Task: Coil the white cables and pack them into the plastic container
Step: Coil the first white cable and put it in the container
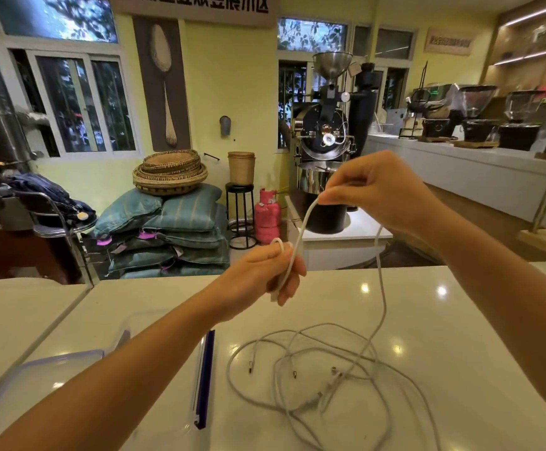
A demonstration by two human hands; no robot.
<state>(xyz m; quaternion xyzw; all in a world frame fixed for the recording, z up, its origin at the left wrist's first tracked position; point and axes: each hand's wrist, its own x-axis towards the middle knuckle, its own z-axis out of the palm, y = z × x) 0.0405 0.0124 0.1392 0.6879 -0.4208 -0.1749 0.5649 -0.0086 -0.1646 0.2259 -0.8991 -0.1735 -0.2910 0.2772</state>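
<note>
My left hand is raised above the white counter with a white cable looped around its fingers. Up and to the right, my right hand pinches the same cable, which runs taut between both hands. From my right hand the cable hangs down to a tangle of loose white cables lying on the counter, metal plug ends showing. The clear plastic container with a blue clip edge sits at lower left, partly under my left forearm. Its clear lid lies further left.
Beyond the counter's far edge stand stacked teal sacks with woven baskets on top, a pink gas cylinder, a black stool and a coffee roaster. A white side counter with grinders runs along the right.
</note>
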